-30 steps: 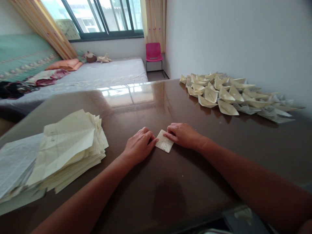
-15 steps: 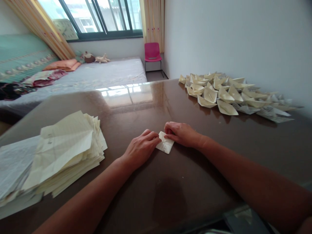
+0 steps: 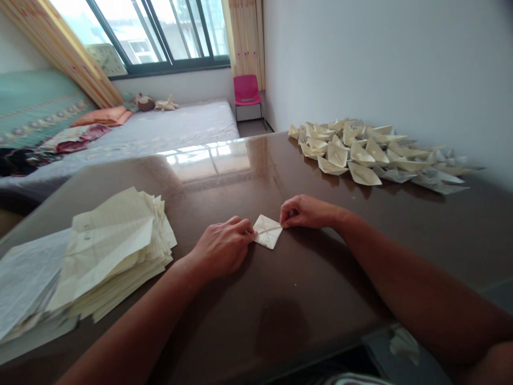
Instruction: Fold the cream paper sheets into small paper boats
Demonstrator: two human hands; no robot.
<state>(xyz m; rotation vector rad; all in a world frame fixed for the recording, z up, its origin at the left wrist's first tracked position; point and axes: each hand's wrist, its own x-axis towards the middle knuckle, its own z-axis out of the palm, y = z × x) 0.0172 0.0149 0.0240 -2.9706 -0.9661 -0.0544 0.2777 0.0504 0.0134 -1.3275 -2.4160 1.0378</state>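
Observation:
A small cream folded paper square (image 3: 267, 231) lies on the dark brown table (image 3: 304, 289), turned like a diamond. My left hand (image 3: 222, 247) pinches its left corner with the fingers curled. My right hand (image 3: 306, 212) pinches its right corner, fingers closed. The two hands sit apart with the paper stretched between them. A thick stack of cream paper sheets (image 3: 100, 251) lies to the left of my left forearm.
A heap of several folded paper boats (image 3: 360, 152) lies at the table's far right by the white wall. Beyond the table stand a bed (image 3: 160, 128), a pink chair (image 3: 246, 91) and a window. The table's near edge runs below my arms.
My hands have moved apart, each to one corner of the paper. The folded piece now shows as a full diamond where it was partly covered by my fingers.

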